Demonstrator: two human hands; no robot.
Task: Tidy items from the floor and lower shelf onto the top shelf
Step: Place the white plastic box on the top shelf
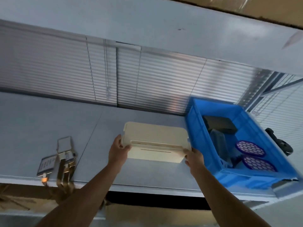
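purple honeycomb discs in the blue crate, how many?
2. Both lie at the near right end of the blue crate: one purple disc farther back, the second just in front of it. Dark items beside them could hide more.

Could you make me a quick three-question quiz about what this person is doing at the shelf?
1. True or false: both hands hold the cream plastic box.
2. Which container sits right of that box? A) a red bucket B) a blue plastic crate C) a wire basket
3. What round things lie inside the crate?

Key:
1. True. The left hand grips its left end and the right hand its right end, over the grey shelf.
2. B.
3. Two purple honeycomb-patterned discs, beside some dark items.
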